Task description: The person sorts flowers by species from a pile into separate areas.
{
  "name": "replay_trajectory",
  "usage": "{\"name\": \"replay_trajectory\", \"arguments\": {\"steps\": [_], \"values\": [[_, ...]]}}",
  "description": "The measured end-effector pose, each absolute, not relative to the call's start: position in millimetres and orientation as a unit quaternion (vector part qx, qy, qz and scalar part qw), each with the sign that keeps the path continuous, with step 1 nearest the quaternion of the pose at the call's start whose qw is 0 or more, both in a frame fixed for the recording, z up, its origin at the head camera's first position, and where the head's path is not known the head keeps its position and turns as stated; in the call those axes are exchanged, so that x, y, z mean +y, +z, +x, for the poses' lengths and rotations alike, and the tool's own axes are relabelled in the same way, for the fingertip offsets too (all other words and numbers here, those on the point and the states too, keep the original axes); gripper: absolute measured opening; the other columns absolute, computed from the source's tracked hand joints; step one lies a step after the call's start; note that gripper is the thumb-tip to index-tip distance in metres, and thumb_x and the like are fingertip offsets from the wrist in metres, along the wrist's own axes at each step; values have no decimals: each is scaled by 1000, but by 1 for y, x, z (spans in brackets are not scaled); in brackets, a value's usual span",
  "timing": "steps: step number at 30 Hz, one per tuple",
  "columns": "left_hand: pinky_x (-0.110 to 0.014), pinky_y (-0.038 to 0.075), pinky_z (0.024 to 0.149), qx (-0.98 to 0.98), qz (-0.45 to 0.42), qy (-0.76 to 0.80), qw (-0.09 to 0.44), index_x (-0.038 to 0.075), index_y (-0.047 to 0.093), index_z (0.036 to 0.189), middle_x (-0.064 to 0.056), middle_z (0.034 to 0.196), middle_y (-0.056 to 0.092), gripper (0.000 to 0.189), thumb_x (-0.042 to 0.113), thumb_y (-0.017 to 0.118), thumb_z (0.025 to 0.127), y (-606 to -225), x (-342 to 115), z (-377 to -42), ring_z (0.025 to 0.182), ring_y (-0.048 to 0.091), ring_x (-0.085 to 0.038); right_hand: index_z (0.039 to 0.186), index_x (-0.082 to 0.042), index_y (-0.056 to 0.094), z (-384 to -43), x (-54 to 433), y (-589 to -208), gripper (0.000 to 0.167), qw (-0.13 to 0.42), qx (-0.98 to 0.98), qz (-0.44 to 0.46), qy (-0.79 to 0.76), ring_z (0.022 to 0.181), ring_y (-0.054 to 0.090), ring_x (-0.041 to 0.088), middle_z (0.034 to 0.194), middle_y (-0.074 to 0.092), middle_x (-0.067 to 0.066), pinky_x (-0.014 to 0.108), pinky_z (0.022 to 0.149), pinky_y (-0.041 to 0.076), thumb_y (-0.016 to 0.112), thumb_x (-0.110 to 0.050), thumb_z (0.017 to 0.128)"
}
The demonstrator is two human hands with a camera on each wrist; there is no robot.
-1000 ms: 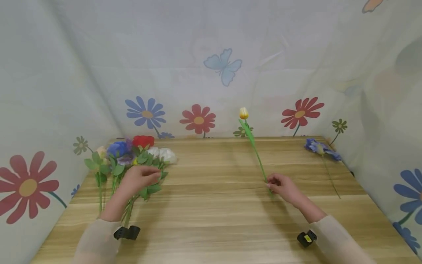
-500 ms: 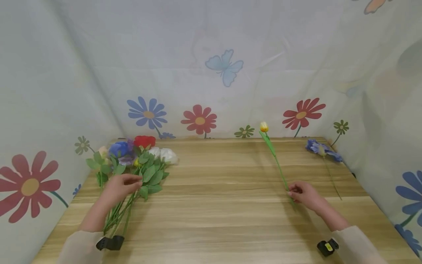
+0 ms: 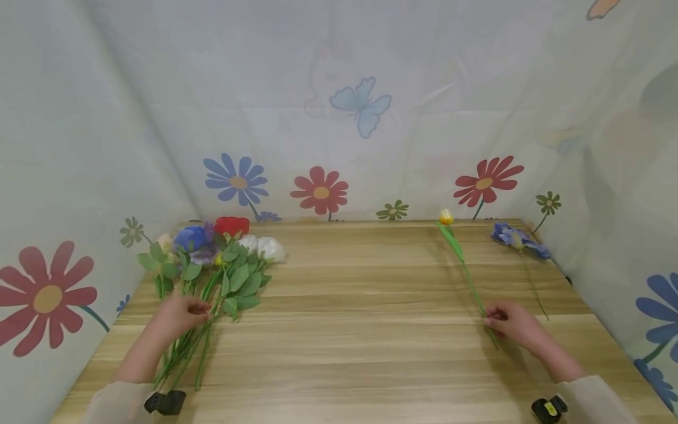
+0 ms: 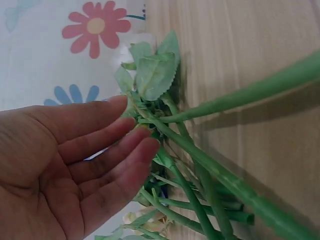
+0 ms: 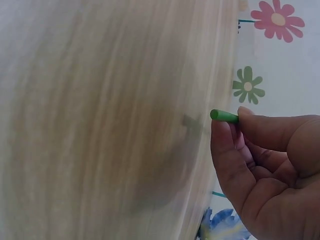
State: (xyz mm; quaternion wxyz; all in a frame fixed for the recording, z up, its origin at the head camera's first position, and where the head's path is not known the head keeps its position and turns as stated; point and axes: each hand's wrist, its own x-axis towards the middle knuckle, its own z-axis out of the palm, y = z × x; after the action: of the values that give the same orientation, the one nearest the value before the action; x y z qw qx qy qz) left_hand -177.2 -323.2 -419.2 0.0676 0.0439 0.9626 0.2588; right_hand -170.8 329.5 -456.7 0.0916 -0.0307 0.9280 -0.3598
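A yellow tulip [image 3: 446, 217] with a long green leaf leans toward the back of the table at right. My right hand [image 3: 511, 324] pinches its stem [image 5: 226, 116] between thumb and forefinger near the lower end. My left hand [image 3: 175, 318] hovers over the stems of a bunch of artificial flowers at left, its fingers loosely bent with nothing between them. That bunch has a red flower [image 3: 231, 226], a blue flower [image 3: 192, 238] and white flowers [image 3: 269, 249]. Green stems [image 4: 225, 175] lie just past my left fingertips; whether they touch is hard to tell.
A blue-purple flower [image 3: 516, 238] with a thin stem lies at the table's back right. The wooden table [image 3: 339, 330] is bordered by white curtains [image 3: 339, 141] printed with flowers and a butterfly.
My right hand has carried the tulip rightward and nearer to me, and its head has come lower. My left hand has drawn back and left, down from the leaves to the stems.
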Motion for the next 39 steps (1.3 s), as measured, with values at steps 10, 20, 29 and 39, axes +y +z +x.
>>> {"name": "replay_trajectory", "arguments": {"steps": [10, 20, 29, 39], "values": [[-54, 59, 81, 969, 14, 224, 102, -15, 71, 109, -34, 108, 71, 33, 11, 73, 90, -437, -328, -178, 97, 68, -50, 100, 15, 62, -168, 334, -460, 15, 93, 931, -18, -351, 66, 57, 14, 83, 67, 12, 23, 55, 49, 62, 1, 95], [-54, 59, 80, 973, 17, 210, 90, -16, 71, 107, -34, 104, 72, 34, 12, 76, 87, -439, -329, -179, 95, 69, -49, 103, 18, 61, -167, 338, -463, 17, 111, 927, -3, -358, 71, 61, 15, 88, 67, 19, 26, 58, 56, 62, 2, 95], [-49, 59, 74, 970, -6, 225, 88, -16, 70, 107, -31, 101, 73, 33, 12, 74, 89, -438, -330, -177, 84, 71, -38, 103, 17, 63, -167, 336, -461, 19, 118, 931, 6, -345, 76, 63, 15, 90, 68, 20, 30, 61, 59, 64, 1, 94], [-34, 48, 61, 963, -23, 252, 93, -14, 70, 110, -4, 66, 63, 32, 15, 70, 95, -434, -330, -177, 62, 56, -16, 99, 15, 65, -168, 333, -461, 18, 107, 942, 8, -319, 72, 61, 15, 85, 67, 15, 30, 59, 58, 67, -1, 92]]}}
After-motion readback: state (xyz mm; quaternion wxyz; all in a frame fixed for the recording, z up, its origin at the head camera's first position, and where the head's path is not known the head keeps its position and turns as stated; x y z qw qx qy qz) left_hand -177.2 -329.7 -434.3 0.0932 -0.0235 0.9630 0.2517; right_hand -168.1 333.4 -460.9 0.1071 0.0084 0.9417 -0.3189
